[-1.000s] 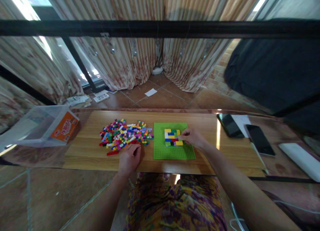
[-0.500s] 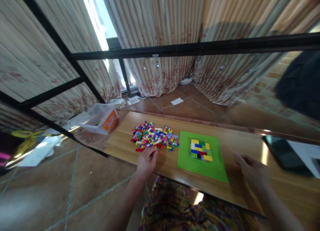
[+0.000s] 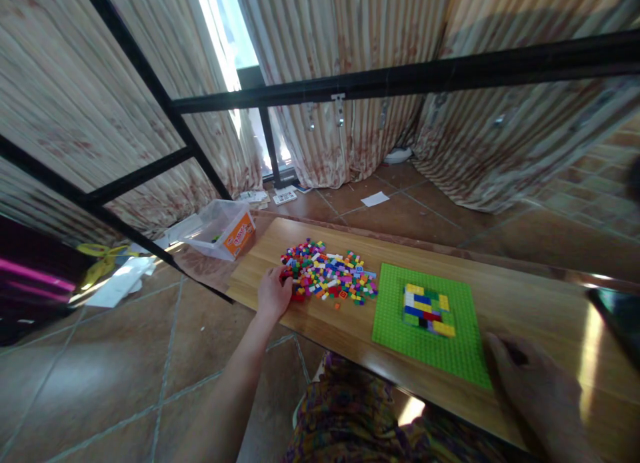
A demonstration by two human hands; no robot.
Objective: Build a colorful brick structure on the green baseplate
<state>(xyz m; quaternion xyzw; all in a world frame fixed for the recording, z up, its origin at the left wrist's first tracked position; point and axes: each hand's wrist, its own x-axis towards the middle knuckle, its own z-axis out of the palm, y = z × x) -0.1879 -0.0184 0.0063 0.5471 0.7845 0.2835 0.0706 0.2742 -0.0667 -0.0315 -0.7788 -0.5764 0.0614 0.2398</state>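
Note:
My left hand (image 3: 275,293) is at the left edge of a pile of small coloured toy bricks (image 3: 333,273). Its fingers are curled together against red bricks there; what lies between the fingertips is hidden. My right hand (image 3: 533,376), slightly blurred, is low over the table beside the right edge of a green baseplate (image 3: 430,363). Those fingers are bent inward, and I cannot see what they hold, if anything. Near the middle of the baseplate is a flat block of joined bricks (image 3: 425,309) in yellow, blue, white, red, green and black.
The narrow wooden table (image 3: 345,326) holds the bricks, with a dark phone-like device (image 3: 615,316) at its right end. Beyond the left end stands a clear plastic box (image 3: 213,233) with an orange label. A black metal frame (image 3: 370,88) crosses before curtains (image 3: 340,36).
My left hand has moved from the pile's front to its left edge. My right hand has come closer to the baseplate. The whole view has shifted, carrying the table to the right.

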